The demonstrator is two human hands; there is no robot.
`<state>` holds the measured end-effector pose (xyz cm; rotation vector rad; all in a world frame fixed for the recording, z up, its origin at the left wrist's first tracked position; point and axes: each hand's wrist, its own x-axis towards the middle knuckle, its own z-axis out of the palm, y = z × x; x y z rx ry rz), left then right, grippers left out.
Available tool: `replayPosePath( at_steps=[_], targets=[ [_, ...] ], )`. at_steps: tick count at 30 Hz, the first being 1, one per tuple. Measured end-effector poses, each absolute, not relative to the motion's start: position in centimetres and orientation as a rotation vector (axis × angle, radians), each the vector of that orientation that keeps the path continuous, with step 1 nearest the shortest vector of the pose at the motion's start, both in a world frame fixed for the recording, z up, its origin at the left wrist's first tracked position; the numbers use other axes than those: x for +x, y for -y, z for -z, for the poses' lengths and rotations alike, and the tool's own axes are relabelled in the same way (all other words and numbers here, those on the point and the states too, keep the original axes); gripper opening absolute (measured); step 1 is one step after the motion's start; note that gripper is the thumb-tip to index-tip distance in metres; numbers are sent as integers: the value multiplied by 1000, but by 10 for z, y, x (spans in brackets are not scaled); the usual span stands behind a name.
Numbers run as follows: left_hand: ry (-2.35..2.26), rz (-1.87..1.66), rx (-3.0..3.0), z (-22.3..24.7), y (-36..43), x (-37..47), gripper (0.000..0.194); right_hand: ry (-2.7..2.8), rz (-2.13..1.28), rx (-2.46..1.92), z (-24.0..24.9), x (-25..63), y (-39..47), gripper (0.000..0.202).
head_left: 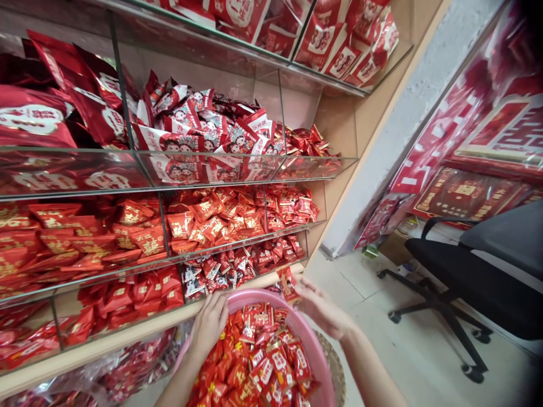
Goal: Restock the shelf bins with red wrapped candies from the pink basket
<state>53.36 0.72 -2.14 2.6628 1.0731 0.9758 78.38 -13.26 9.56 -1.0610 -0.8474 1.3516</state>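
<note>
A pink plastic basket point(316, 353) sits below the shelves, filled with small red wrapped candies point(248, 362). My left hand point(211, 316) grips its left rim, with the fingers bent over the edge. Above the far right rim, my right hand point(324, 311) holds a single red candy packet point(287, 284) between thumb and fingers. That packet is close to the lowest shelf's front board. The nearest compartments hold black, white and red packets point(216, 274) and dark red packets point(278, 254).
Glass-divided shelves point(250, 183) rise ahead, stacked with red packets. Under the bottom board lie plastic bags point(139, 362) of red goods. A black office chair point(462, 271) stands on the tiled floor at right. Red decorations point(500, 141) line the wall behind it.
</note>
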Motion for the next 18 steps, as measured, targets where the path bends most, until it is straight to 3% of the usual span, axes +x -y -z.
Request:
replayPosePath(
  at_steps=[4,9,18],
  targets=[
    [-1086,-953,2676,23,-7,534,27,488,-1496,-947,-35,773,142,29],
    [-1089,-946,2673,23,-7,534,27,494,-1465,-1011,-16,770,141,31],
    [-1082,-919,2653,22,-6,533,27,1132,-1020,-1411,-5,747,126,28]
  ],
)
